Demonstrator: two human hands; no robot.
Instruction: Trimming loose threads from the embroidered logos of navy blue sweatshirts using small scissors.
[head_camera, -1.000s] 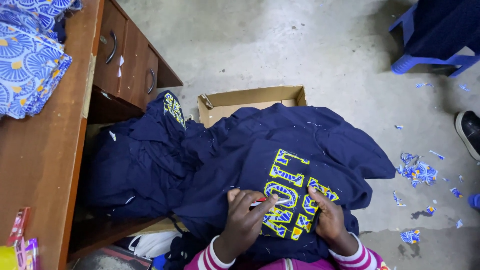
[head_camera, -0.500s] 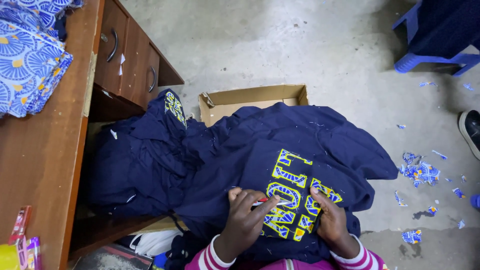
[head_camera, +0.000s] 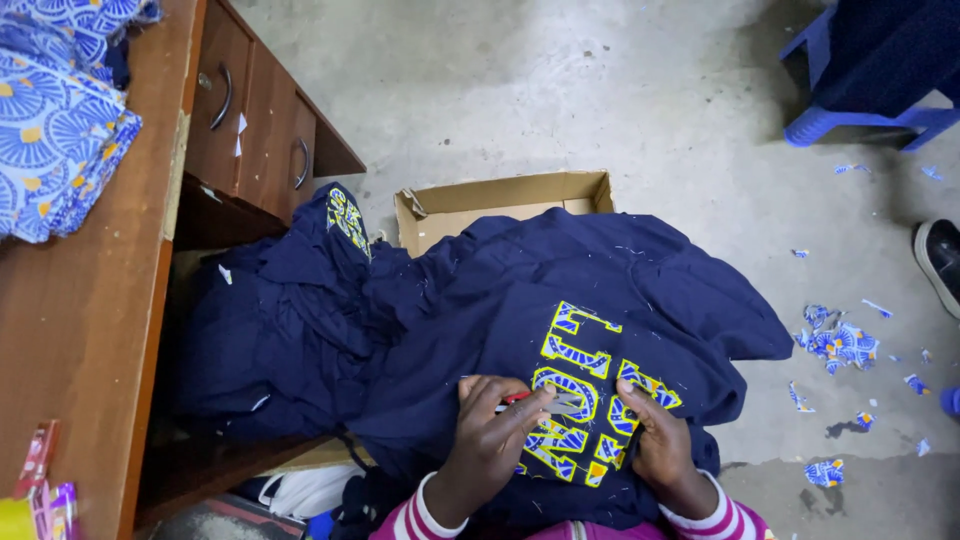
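**Operator:** Specify the workpiece and its location.

**Technician:** The workpiece is a navy garment with yellow-edged, blue-patterned appliqué letters. It lies draped over the person's lap, with its far edge over an open cardboard box on the concrete floor.

**Operator:** State of the hands?

**Technician:** The left hand has its fingers curled and pinches a small red-handled cutting tool, probably thread snips, with the blades at the lettering. The right hand lies flat, fingers pressed onto the fabric just beside the letters, holding it taut.

**Operator:** Handling characteristics?

**Technician:** Judged from the folds, the fabric is soft, limp and fairly light; it bunches readily and offers no rigid edge. The stitched letters appear slightly stiffer than the surrounding cloth. The best hold is flat pressure next to the lettering, or a pinch of cloth close to the cut point. The cloth is easily nicked by the blades.

**Operator:** Surroundings?

**Technician:** More navy garments are heaped to the left, against a wooden table with drawers. Blue patterned cloth is stacked on the table. Patterned scraps litter the floor to the right, near a blue plastic stool.
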